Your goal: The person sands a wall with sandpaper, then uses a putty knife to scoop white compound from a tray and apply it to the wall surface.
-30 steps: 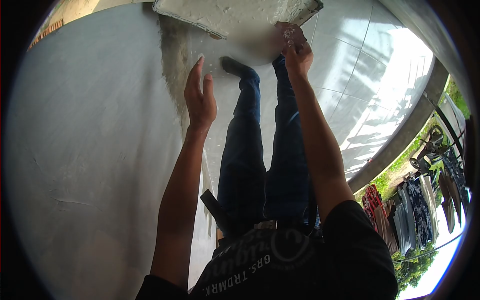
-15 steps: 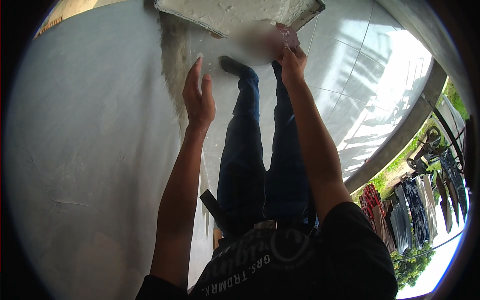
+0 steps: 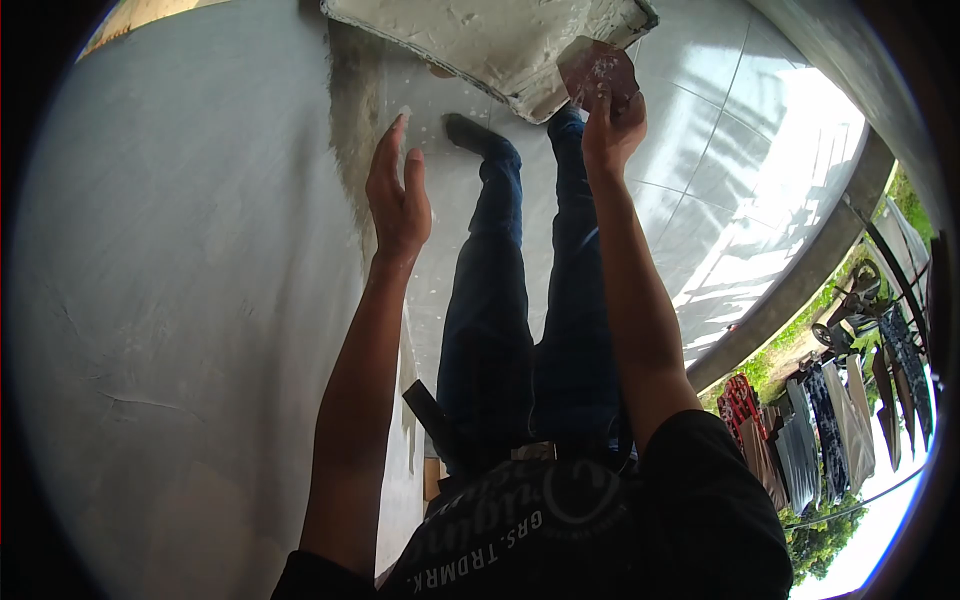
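My right hand (image 3: 613, 135) grips a reddish-brown flat piece (image 3: 597, 72) with white smears, held by its lower edge near the right corner of a board. That board (image 3: 480, 45) is coated with white, wet-looking paste and has a rough, crusted rim. My left hand (image 3: 398, 195) is raised beside the grey wall, holding nothing, with thumb and fingers apart. Its fingertips carry white residue.
A smooth grey wall (image 3: 180, 280) fills the left side, with a rough unfinished strip (image 3: 352, 120) near the board. My legs stand on a tiled floor (image 3: 690, 140). Clothes (image 3: 825, 420) hang outdoors at the right, past a ledge (image 3: 790, 280).
My right hand has moved a little to the right with the flat piece, which now shows more of its face. The board's lower corner is now visible. My left hand has barely moved.
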Action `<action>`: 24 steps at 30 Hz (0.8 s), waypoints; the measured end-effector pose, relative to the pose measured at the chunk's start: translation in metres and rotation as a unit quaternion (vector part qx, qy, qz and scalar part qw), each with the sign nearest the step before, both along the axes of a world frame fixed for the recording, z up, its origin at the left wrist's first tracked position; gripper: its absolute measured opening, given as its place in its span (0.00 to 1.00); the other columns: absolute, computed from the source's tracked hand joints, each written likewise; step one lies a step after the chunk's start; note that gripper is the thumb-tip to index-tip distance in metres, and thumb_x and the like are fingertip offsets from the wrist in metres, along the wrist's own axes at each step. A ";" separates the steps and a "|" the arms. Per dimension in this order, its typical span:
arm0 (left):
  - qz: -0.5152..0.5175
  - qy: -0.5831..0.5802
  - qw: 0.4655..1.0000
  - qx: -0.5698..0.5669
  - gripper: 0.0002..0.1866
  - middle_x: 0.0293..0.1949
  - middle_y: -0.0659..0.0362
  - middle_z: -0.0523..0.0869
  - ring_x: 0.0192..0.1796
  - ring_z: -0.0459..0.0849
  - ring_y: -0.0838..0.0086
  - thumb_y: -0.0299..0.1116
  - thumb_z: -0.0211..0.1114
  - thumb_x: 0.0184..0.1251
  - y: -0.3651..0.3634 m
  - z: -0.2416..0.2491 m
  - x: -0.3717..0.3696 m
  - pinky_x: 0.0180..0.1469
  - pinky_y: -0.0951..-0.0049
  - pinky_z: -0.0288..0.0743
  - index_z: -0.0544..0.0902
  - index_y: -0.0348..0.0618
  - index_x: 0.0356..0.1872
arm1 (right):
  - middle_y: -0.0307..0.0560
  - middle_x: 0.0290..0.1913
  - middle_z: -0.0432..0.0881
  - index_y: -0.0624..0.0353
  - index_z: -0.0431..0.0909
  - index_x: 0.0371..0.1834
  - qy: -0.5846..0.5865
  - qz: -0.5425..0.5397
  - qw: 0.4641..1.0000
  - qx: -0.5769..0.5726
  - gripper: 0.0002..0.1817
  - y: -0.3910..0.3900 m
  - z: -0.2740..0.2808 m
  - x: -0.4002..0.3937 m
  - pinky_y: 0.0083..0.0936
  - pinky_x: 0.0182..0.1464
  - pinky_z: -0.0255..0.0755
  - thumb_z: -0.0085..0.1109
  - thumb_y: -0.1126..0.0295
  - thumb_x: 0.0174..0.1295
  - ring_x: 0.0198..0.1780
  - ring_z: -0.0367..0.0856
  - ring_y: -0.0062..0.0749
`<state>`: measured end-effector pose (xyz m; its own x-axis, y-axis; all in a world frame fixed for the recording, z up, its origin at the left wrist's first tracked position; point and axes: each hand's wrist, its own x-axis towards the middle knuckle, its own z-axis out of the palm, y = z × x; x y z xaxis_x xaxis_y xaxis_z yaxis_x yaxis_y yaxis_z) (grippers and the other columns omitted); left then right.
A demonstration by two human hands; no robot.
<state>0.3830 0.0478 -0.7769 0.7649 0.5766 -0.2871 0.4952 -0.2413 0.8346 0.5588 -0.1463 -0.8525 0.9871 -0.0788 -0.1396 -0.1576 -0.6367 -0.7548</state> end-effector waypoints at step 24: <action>0.010 0.006 1.000 -0.010 0.28 0.68 0.40 0.75 0.72 0.73 0.49 0.42 0.51 0.78 -0.006 0.001 0.001 0.74 0.56 0.63 0.71 0.31 0.70 | 0.69 0.37 0.84 0.65 0.75 0.50 -0.018 0.397 0.916 -0.052 0.12 0.051 0.012 0.021 0.52 0.44 0.79 0.53 0.78 0.64 0.41 0.84 0.68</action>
